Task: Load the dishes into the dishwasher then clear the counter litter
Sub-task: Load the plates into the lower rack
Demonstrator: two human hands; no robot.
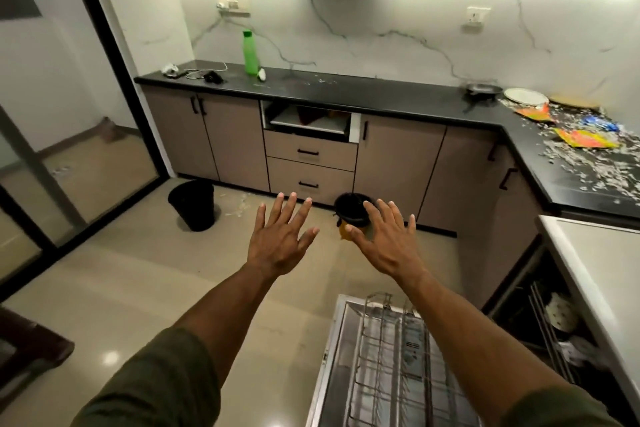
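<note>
Below hands (332,239), both spread and holding nothing: dishwasher rack (391,364) bare; patterned dish (561,317) inside dishwasher.

Dark olive-green sleeves (162,381) are worn, pushed above the elbows; forearms and hands are left bare.

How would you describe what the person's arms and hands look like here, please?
Both forearms are bare, with dark olive-green sleeves pushed up toward the elbows. The left hand and right hand wear no gloves; no rings, watch or bracelets are visible.
</note>
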